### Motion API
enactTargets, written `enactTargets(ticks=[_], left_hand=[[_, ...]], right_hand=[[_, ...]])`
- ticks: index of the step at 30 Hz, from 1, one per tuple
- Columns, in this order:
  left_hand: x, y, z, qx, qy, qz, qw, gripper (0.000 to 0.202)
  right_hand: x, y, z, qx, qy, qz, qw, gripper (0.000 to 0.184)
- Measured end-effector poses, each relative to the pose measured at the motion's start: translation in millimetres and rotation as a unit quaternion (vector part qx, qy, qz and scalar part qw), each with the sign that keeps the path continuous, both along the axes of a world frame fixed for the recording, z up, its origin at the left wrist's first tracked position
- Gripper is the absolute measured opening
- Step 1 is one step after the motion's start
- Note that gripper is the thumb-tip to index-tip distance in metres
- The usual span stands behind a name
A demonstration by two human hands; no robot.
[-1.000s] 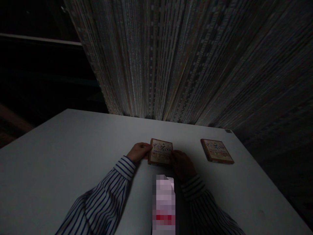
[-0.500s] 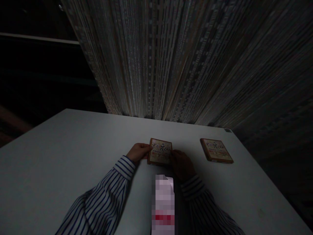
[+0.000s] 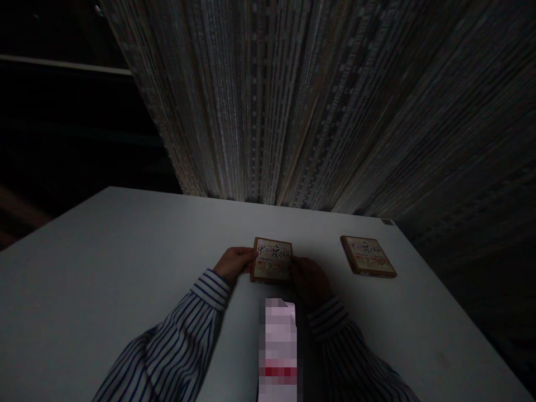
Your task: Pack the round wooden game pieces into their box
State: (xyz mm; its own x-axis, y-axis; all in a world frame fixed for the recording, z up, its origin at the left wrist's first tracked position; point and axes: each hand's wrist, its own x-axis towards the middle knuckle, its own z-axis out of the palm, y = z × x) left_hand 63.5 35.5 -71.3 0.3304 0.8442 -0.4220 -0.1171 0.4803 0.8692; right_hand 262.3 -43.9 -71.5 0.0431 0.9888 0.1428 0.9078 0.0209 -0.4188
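A square flat box (image 3: 272, 261) with a brown border and dark brush-style characters on its pale cover is between my hands, near the middle of the white table. My left hand (image 3: 234, 262) grips its left edge, thumb on top. On the opposite edge, my right hand (image 3: 310, 279) pinches the box, its fingers partly lost in shadow. A matching square box (image 3: 368, 256) lies flat on the table to the right, apart from both hands.
The white table (image 3: 146, 240) reaches back to a striped string curtain (image 3: 259, 111). A small dark square (image 3: 387, 222) marks its far right corner. In front of me a pixelated pink and red shape (image 3: 280, 346) shows between my arms. The left background is very dark.
Both hands keep their hold on the box, which looks almost unmoved. The whole view has shifted slightly, so things appear a little further left.
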Motion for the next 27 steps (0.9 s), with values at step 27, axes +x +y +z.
enactTargets(ticks=[27], left_hand=[[-3.3,-15.4,9.5,-0.017,-0.126,-0.013,0.992,0.029]], right_hand=[[-0.8,5.9,6.7,-0.020,0.598,-0.091,0.796,0.044]])
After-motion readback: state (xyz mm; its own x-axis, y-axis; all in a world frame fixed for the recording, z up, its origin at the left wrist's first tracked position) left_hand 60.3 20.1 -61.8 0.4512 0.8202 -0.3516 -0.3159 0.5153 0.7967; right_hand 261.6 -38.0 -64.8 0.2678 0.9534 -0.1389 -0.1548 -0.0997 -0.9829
